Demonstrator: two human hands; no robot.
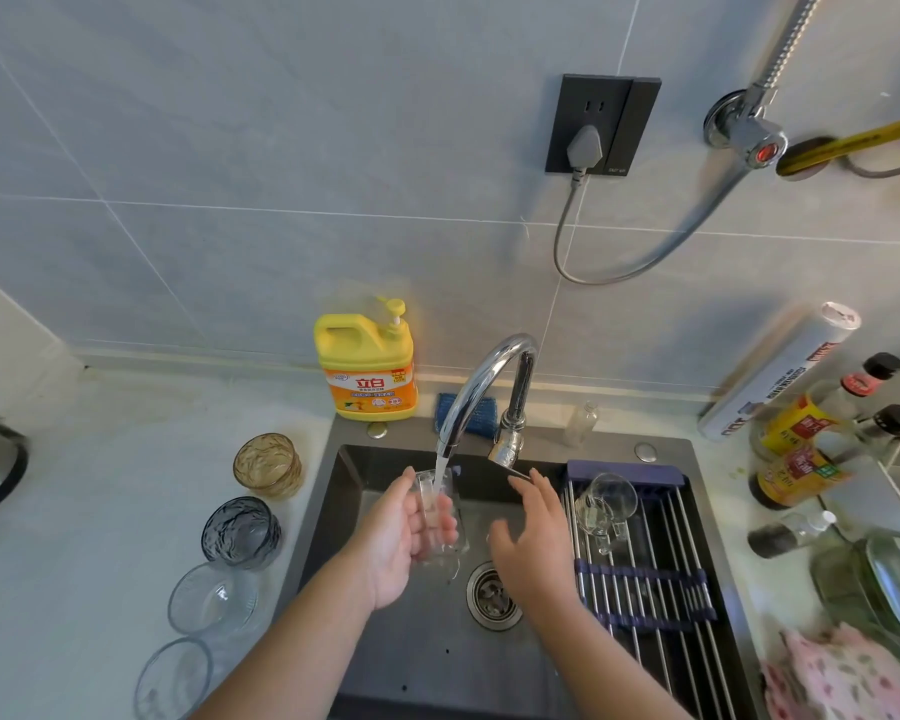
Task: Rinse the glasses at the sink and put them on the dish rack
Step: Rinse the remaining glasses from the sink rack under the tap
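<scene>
Your left hand curls around a clear glass, holding it over the sink directly under the faucet, whose stream runs into it. Your right hand hovers just beside it, fingers spread and gripping nothing, near the dish rack. Clear glassware sits on the rack, but you cannot tell how many pieces. On the tabletop left of the sink stand an amber glass, a grey glass, a low clear glass and a nearest glass, which is cut off by the bottom edge.
</scene>
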